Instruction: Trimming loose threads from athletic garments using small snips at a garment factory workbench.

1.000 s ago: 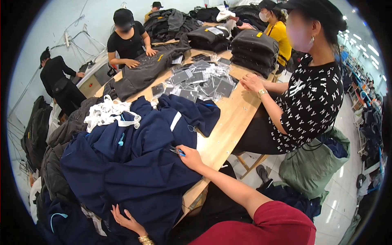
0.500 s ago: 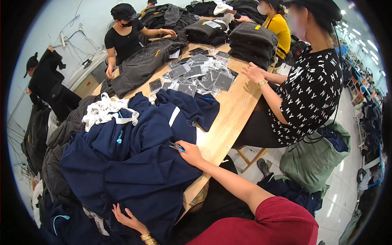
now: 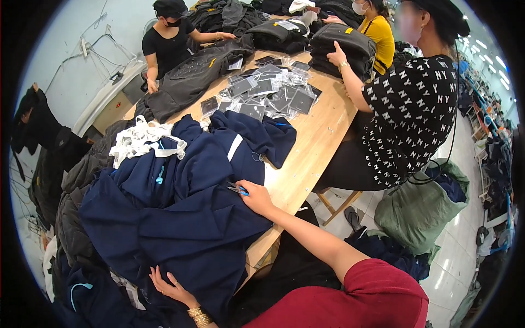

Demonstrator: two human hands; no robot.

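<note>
A navy blue garment [image 3: 180, 235] lies spread in loose folds over the near part of the table. On its right side my right hand [image 3: 257, 199] rests, closed around small blue-handled thread snips [image 3: 241, 190], whose blades point left over the cloth. My left hand [image 3: 168, 286] lies on the garment's near edge, fingers stretched out and holding nothing. Beyond the middle of the cloth sits a tangle of white straps [image 3: 143, 141]. A light blue tab [image 3: 160, 174] shows on the fabric just below them.
Plastic-wrapped dark packets [image 3: 262, 87] are heaped on the wooden table [image 3: 314, 145]. Folded dark garments [image 3: 340, 53] stand stacked at the far right. A co-worker [image 3: 410, 120] sits at the right edge; another [image 3: 169, 44] handles a grey garment [image 3: 199, 82] opposite. A green sack [image 3: 404, 218] stands on the floor.
My hands stay nearly in place. The right co-worker's hand has moved from the table edge onto the folded stack. At far left, a person's dark garment has shifted left and down.
</note>
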